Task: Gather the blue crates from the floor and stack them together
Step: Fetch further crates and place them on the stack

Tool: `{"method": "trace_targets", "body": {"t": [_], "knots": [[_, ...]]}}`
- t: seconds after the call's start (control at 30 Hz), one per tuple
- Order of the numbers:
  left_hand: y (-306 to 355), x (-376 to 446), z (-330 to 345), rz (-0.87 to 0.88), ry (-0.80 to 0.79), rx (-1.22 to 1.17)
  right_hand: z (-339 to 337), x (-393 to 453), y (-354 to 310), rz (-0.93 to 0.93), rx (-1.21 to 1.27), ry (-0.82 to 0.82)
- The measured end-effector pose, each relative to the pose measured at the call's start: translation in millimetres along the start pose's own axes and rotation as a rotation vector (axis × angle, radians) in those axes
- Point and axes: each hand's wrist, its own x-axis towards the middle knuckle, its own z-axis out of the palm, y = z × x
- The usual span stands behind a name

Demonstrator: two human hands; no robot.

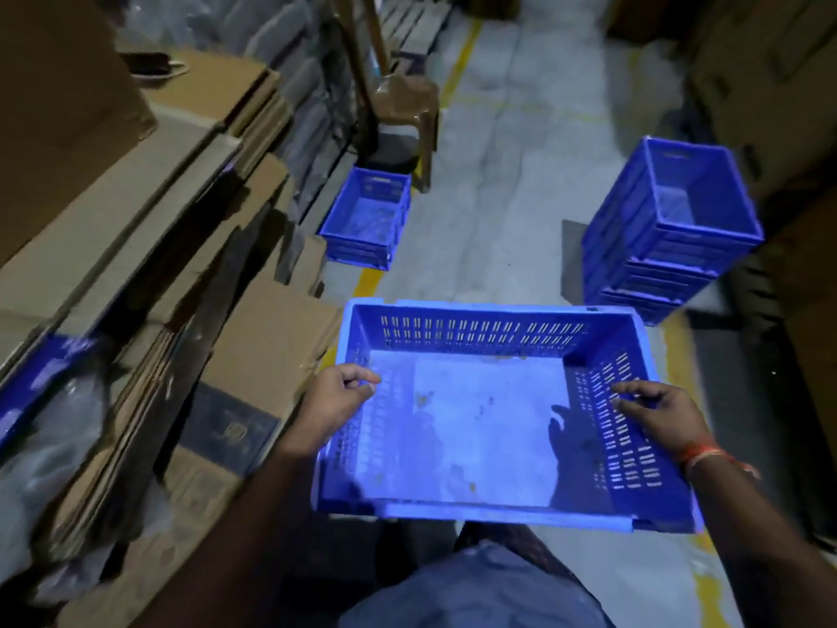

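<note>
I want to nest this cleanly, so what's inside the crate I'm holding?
The held crate has no goods inside: only a pale floor with small brownish specks and a hand's shadow. The right hand has fingers inside along the wall, hiding part of it; the left hand grips the rim.

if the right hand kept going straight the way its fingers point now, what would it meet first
Probably nothing close: the right hand points leftward across the held crate, so the crate's left wall, where the left hand grips, comes first.

Both hands gripping blue crate [475, 423], stack [666, 237] beyond
</note>
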Motion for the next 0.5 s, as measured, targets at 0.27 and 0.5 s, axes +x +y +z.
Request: {"method": "trace_targets", "body": {"t": [0.27, 0.5], "knots": [[97.3, 175.7, 33.4, 0.109, -0.055, 0.142, -23.4, 113.7, 8.7, 0.068, 0.057, 0.113], [192.9, 315.1, 84.2, 0.110, -0.114, 0.222, -55.3, 242.6, 1.0, 0.146, 0.159, 0.181]]}}
